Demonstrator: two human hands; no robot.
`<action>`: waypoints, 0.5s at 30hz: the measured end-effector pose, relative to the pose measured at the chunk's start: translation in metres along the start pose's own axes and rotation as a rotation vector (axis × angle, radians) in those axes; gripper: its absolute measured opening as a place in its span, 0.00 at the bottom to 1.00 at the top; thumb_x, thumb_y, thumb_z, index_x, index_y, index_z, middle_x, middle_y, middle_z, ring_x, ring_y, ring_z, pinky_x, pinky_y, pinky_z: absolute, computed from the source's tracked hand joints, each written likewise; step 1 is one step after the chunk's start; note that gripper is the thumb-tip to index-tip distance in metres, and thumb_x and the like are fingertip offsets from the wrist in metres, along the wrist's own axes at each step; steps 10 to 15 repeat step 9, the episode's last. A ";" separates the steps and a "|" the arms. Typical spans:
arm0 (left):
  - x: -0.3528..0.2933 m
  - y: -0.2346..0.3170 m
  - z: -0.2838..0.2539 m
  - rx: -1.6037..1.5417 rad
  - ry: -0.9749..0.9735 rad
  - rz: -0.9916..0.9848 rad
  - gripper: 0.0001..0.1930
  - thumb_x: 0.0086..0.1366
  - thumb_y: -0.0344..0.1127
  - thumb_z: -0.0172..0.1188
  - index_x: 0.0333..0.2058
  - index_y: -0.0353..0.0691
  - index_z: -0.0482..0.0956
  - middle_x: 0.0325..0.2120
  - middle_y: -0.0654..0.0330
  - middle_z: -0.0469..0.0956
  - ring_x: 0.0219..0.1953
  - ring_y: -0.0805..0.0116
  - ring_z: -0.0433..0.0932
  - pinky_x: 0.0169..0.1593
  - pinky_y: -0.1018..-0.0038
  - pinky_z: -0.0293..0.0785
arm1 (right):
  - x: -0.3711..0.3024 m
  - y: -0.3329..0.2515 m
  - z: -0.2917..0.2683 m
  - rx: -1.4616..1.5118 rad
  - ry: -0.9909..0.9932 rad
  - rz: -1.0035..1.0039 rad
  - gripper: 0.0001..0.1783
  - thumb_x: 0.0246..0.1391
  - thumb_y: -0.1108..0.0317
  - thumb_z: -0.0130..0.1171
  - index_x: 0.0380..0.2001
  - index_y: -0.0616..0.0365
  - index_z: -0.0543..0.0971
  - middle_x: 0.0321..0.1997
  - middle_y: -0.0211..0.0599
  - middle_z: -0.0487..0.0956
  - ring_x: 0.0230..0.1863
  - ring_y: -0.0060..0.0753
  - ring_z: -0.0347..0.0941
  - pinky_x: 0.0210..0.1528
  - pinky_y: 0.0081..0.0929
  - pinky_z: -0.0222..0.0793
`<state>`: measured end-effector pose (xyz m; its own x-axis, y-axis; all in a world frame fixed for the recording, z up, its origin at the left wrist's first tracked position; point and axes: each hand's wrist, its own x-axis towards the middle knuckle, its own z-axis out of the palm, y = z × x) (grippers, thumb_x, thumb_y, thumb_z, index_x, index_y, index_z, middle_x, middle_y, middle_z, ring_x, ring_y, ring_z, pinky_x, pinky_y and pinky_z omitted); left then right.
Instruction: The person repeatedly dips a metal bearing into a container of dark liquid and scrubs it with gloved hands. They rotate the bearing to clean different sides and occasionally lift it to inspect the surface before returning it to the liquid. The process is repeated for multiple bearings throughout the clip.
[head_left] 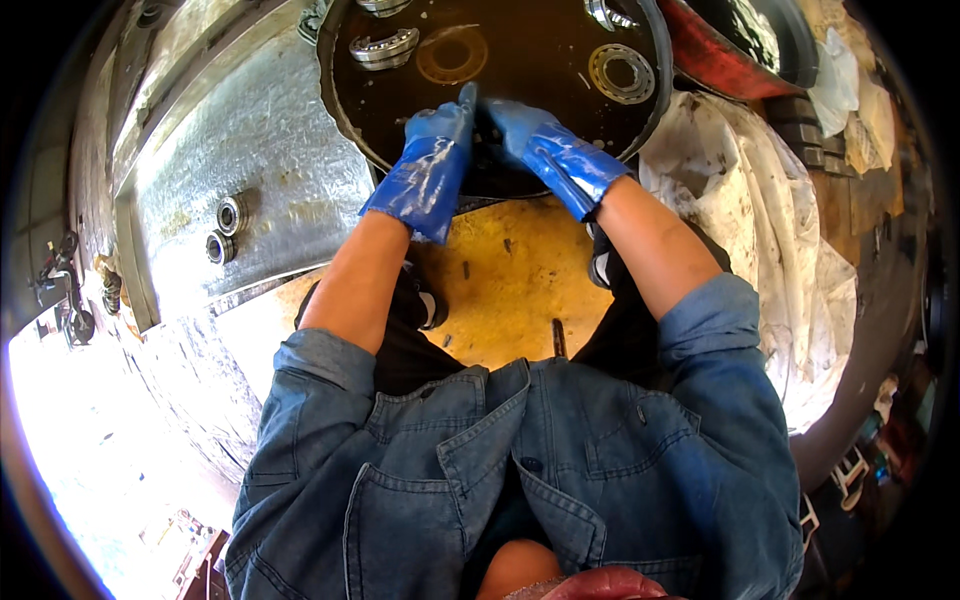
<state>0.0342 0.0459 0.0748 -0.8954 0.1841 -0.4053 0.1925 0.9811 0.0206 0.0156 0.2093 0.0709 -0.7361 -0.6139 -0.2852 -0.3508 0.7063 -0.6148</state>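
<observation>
Both my hands wear wet blue rubber gloves and are close together over the near side of a round basin (329, 85) of dark brown liquid. My left hand (438, 128) is closed, with a finger or thumb pointing away from me. Curled beside it, almost touching, is my right hand (520, 126). Whatever they grip is hidden by the gloves and the dark liquid. Beyond the left hand, a shiny bearing (384, 50) and a flat brownish ring (452, 54) lie in the liquid. To the right sits a round bearing ring (622, 74), with another bearing piece (608, 14) behind it.
On the left, two small bearings (232, 214) rest on a metal sheet (300, 220). A red-sided tub (710, 50) stands at the back right. Stained whitish sheeting (750, 200) hangs along the right. Between my feet is a yellow surface (510, 280).
</observation>
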 end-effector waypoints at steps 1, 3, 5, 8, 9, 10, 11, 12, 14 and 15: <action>-0.003 -0.001 -0.002 -0.028 -0.001 -0.021 0.37 0.68 0.36 0.57 0.73 0.46 0.53 0.53 0.45 0.79 0.54 0.52 0.80 0.59 0.59 0.74 | 0.001 -0.002 0.004 0.002 0.001 0.004 0.30 0.56 0.56 0.64 0.60 0.54 0.72 0.58 0.51 0.79 0.58 0.53 0.77 0.59 0.43 0.74; -0.009 0.000 -0.010 -0.045 0.012 -0.032 0.37 0.67 0.36 0.58 0.72 0.47 0.54 0.53 0.44 0.78 0.55 0.50 0.79 0.59 0.58 0.74 | 0.005 0.002 0.012 -0.170 0.094 0.022 0.23 0.57 0.60 0.65 0.55 0.54 0.75 0.53 0.45 0.81 0.53 0.49 0.79 0.56 0.42 0.76; -0.007 -0.002 -0.016 -0.244 0.083 0.114 0.36 0.67 0.39 0.59 0.72 0.48 0.56 0.53 0.42 0.78 0.56 0.43 0.77 0.60 0.56 0.73 | 0.015 0.029 0.034 -0.176 0.265 -0.001 0.16 0.62 0.62 0.57 0.52 0.48 0.79 0.49 0.44 0.83 0.48 0.45 0.82 0.48 0.42 0.80; -0.035 -0.020 -0.018 -0.404 0.255 0.221 0.33 0.67 0.39 0.58 0.70 0.50 0.61 0.53 0.43 0.78 0.55 0.40 0.77 0.59 0.55 0.73 | 0.005 -0.017 0.019 -0.387 0.217 0.025 0.11 0.61 0.60 0.53 0.39 0.43 0.85 0.44 0.35 0.86 0.46 0.43 0.84 0.40 0.48 0.77; -0.024 -0.013 -0.007 -0.418 0.249 0.192 0.33 0.67 0.38 0.58 0.70 0.51 0.61 0.53 0.43 0.79 0.55 0.42 0.78 0.59 0.56 0.74 | 0.005 -0.008 0.017 -0.335 0.228 0.075 0.12 0.61 0.61 0.52 0.38 0.43 0.85 0.45 0.35 0.85 0.45 0.44 0.83 0.41 0.49 0.76; -0.024 -0.013 -0.007 -0.418 0.249 0.192 0.33 0.67 0.38 0.58 0.70 0.51 0.61 0.53 0.43 0.79 0.55 0.42 0.78 0.59 0.56 0.74 | 0.005 -0.008 0.017 -0.335 0.228 0.075 0.12 0.61 0.61 0.52 0.38 0.43 0.85 0.45 0.35 0.85 0.45 0.44 0.83 0.41 0.49 0.76; -0.024 -0.013 -0.007 -0.418 0.249 0.192 0.33 0.67 0.38 0.58 0.70 0.51 0.61 0.53 0.43 0.79 0.55 0.42 0.78 0.59 0.56 0.74 | 0.005 -0.008 0.017 -0.335 0.228 0.075 0.12 0.61 0.61 0.52 0.38 0.43 0.85 0.45 0.35 0.85 0.45 0.44 0.83 0.41 0.49 0.76; -0.024 -0.013 -0.007 -0.418 0.249 0.192 0.33 0.67 0.38 0.58 0.70 0.51 0.61 0.53 0.43 0.79 0.55 0.42 0.78 0.59 0.56 0.74 | 0.005 -0.008 0.017 -0.335 0.228 0.075 0.12 0.61 0.61 0.52 0.38 0.43 0.85 0.45 0.35 0.85 0.45 0.44 0.83 0.41 0.49 0.76; -0.024 -0.013 -0.007 -0.418 0.249 0.192 0.33 0.67 0.38 0.58 0.70 0.51 0.61 0.53 0.43 0.79 0.55 0.42 0.78 0.59 0.56 0.74 | 0.005 -0.008 0.017 -0.335 0.228 0.075 0.12 0.61 0.61 0.52 0.38 0.43 0.85 0.45 0.35 0.85 0.45 0.44 0.83 0.41 0.49 0.76; -0.024 -0.013 -0.007 -0.418 0.249 0.192 0.33 0.67 0.38 0.58 0.70 0.51 0.61 0.53 0.43 0.79 0.55 0.42 0.78 0.59 0.56 0.74 | 0.005 -0.008 0.017 -0.335 0.228 0.075 0.12 0.61 0.61 0.52 0.38 0.43 0.85 0.45 0.35 0.85 0.45 0.44 0.83 0.41 0.49 0.76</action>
